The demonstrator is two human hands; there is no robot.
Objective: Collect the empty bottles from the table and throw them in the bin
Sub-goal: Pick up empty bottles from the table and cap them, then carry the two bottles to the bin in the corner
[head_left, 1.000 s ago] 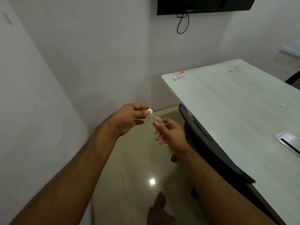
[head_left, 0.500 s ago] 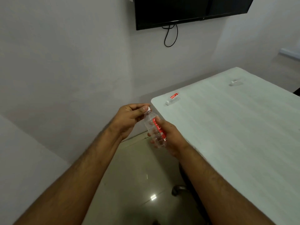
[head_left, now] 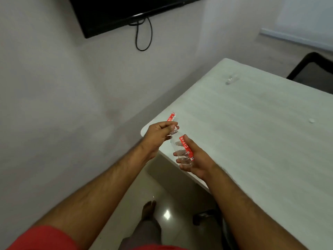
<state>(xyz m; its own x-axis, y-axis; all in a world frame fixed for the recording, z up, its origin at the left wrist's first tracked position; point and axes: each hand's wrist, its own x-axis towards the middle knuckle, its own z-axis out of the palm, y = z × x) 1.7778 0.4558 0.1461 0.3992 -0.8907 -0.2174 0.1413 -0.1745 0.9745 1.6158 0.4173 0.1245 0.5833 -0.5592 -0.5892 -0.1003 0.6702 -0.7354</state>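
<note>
since the earlier frame the view has swung right and down, so the table corner now sits behind the hands and the wall-mounted screen (head_left: 126, 13) fills more of the top edge; the hands have kept their grip on the same bottle; at far left a red sleeve (head_left: 45, 238) shows at the bottom corner; a black cable (head_left: 144, 36) loops below the screen; the left hand (head_left: 158, 135) is closed, thumb and fingers pinched over the neck end of the held bottle (head_left: 182, 150), the cap hidden under the fingertips; the right hand (head_left: 195, 159) curls loosely round the lower body of this clear plastic bottle with a red label, fingers seen through the plastic; the bottle is held tilted above the near corner of the pale table (head_left: 252, 141); a second red-labelled bottle (head_left: 171, 117) lies on the table just behind the left hand; a bare foot (head_left: 148, 209) stands on the glossy floor; further right a clear bottle (head_left: 231, 80) lies near the far edge, blurred; a small white cap (head_left: 311, 120) sits apart on the tabletop; a dark chair (head_left: 313, 69) stands at the far right.
</note>
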